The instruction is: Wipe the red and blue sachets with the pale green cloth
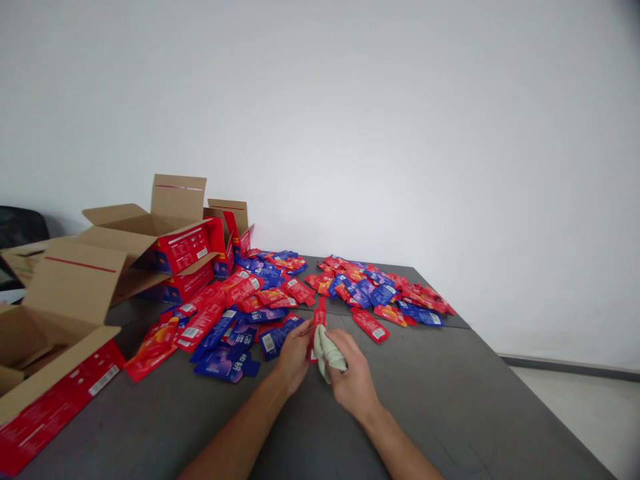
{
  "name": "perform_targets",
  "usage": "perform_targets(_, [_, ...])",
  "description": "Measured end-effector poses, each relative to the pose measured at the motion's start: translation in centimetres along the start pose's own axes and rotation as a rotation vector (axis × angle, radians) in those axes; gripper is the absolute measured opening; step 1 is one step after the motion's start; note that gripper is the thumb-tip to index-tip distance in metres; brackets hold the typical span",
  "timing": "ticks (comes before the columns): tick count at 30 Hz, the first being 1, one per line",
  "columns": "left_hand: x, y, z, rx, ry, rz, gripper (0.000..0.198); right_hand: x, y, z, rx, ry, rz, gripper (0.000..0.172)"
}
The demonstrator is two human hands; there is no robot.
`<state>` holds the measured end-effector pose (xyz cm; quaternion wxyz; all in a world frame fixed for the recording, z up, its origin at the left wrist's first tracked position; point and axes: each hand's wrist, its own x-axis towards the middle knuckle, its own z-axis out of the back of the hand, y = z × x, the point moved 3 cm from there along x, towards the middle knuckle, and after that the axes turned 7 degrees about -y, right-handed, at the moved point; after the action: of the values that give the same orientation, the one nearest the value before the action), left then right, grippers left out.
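Note:
My left hand (pixel 295 353) grips the left edge of a red sachet (pixel 319 319), which it keeps upright over the dark table (pixel 410 400). In my right hand (pixel 353 373) is a bunched pale cloth (pixel 327 353), pressed against the front of that sachet and covering much of its lower part. Just left of my left hand lies a blue sachet (pixel 277 339) with a barcode. Beyond my right hand a single red sachet (pixel 371 325) lies flat.
Red and blue sachets spread in a left pile (pixel 220 320) and a back right pile (pixel 370 283). Open cardboard boxes stand on the left: a near box (pixel 65 393), a stacked box (pixel 185 247) and a far box (pixel 240 237). A white wall (pixel 400 133) rises behind.

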<state>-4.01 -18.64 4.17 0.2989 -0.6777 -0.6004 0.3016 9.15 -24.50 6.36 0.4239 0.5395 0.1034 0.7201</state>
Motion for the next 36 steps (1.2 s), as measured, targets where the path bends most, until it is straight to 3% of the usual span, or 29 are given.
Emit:
perform_targets(7, [-0.3, 0.4, -0.5, -0.099, -0.102, 0.045, 0.029, -0.3, 0.8, -0.8, -0.139, -0.002, 0.044, 0.077])
perform_targets(13, [-1.0, 0.1, -1.0, -0.031, -0.012, -0.001, 0.03, -0.1, 0.2, -0.2, -0.136, 0.046, 0.142, 0.065])
perform_targets(20, [-1.8, 0.9, -1.9, 0.052, 0.149, 0.044, 0.036, 0.8, -1.3, 2.4, -0.233, -0.167, 0.14, 0.064])
perform_targets(22, [-1.7, 1.1, -1.9, -0.008, 0.115, 0.065, 0.033, 0.8, -0.9, 2.2, -0.241, -0.122, 0.154, 0.066])
perform_targets(28, [-0.7, 0.6, -1.0, -0.195, 0.06, 0.257, 0.022, 0.3, 1.9, 0.1, -0.211, 0.218, 0.172, 0.077])
perform_targets(33, [-0.6, 0.3, -1.0, -0.2, 0.008, 0.258, 0.021, 0.4, 3.0, -0.2, -0.136, 0.331, 0.191, 0.073])
perform_targets(36, [-0.6, 0.2, -0.9, -0.127, -0.018, 0.174, 0.018, 0.4, 2.8, 0.1, -0.124, 0.341, 0.174, 0.07])
